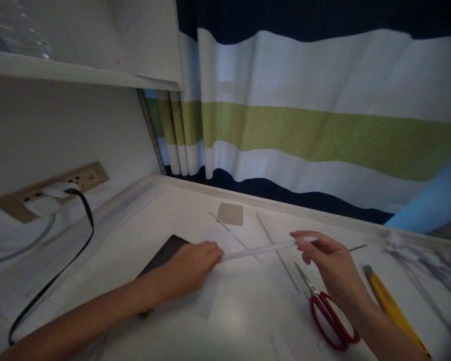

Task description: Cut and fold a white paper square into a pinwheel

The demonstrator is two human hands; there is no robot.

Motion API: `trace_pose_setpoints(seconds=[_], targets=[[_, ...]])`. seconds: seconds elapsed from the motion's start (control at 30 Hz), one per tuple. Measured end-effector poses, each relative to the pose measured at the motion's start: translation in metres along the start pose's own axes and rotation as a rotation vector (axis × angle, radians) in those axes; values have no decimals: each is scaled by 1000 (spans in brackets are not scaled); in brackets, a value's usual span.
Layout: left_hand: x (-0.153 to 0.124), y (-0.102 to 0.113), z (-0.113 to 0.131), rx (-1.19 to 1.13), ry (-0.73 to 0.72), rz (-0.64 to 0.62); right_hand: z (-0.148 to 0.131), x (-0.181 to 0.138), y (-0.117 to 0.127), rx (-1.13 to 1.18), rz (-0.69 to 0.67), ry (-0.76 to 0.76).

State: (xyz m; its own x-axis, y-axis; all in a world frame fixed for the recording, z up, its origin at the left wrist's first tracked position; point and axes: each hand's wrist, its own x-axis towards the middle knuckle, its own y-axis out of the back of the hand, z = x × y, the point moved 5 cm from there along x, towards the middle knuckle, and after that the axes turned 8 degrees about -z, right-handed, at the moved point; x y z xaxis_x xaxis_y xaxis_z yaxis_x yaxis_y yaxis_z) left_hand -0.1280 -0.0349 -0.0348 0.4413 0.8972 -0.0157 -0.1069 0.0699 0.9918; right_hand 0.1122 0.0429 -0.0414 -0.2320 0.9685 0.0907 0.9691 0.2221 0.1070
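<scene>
A narrow white paper strip (257, 250) stretches between my two hands above the white desk. My left hand (197, 265) is closed on its left end, with the fingers mostly hidden behind the back of the hand. At the other end, my right hand (321, 253) pinches the strip between thumb and fingers, and a short tip sticks out past them. Below the strip lie two thin rods (270, 233) (220, 220) on the desk. Scissors with red handles (328, 316) rest beside my right wrist, their blades slightly apart. A dark flat object, like a phone (165, 253), is partly covered by my left hand.
A yellow utility knife (393, 311) lies right of my right forearm, near crumpled white material (402, 248). A small beige square (230, 214) sits toward the back. Plugs and cables come from the wall socket (84, 178) at left. A striped curtain (304, 130) hangs behind the desk.
</scene>
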Motion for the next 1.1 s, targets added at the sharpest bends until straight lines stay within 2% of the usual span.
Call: trace_pose_setpoints(seconds=[0.1,0.17,0.27,0.33,0.4,0.47,0.5,0.53,0.6,0.67,0.73,0.8,0.87,0.97,1.1], targets=[[2,20,-58,67,181,150,5,-1,5,-96,-66,-65],[0,35,-92,101,266,235,7,-4,14,-114,-63,-70],[-4,48,-115,149,288,306,12,-11,28,-153,-48,-74],[-3,46,-108,174,207,286,14,-17,33,-194,-52,-77],[1,36,-85,198,77,221,13,-22,31,-241,-112,-55],[4,23,-55,234,-75,158,9,-30,19,-323,-272,-25],[4,16,-36,317,-201,157,7,-36,10,-386,-382,-12],[2,12,-18,373,-317,202,4,-43,0,-465,-490,3],[-2,5,6,425,-429,238,-1,-57,-16,-634,-647,43],[-8,2,20,443,-482,274,-6,-71,-26,-773,-734,105],[-14,4,25,455,-503,325,-8,-81,-28,-880,-750,148],[-19,10,23,473,-480,412,-7,-81,-16,-959,-672,171],[-24,18,16,471,-397,502,-3,-72,9,-1028,-505,173],[-29,25,7,411,-324,560,15,-45,65,-1122,-235,100],[-35,22,15,430,-417,566,39,-4,142,-1230,90,6]])
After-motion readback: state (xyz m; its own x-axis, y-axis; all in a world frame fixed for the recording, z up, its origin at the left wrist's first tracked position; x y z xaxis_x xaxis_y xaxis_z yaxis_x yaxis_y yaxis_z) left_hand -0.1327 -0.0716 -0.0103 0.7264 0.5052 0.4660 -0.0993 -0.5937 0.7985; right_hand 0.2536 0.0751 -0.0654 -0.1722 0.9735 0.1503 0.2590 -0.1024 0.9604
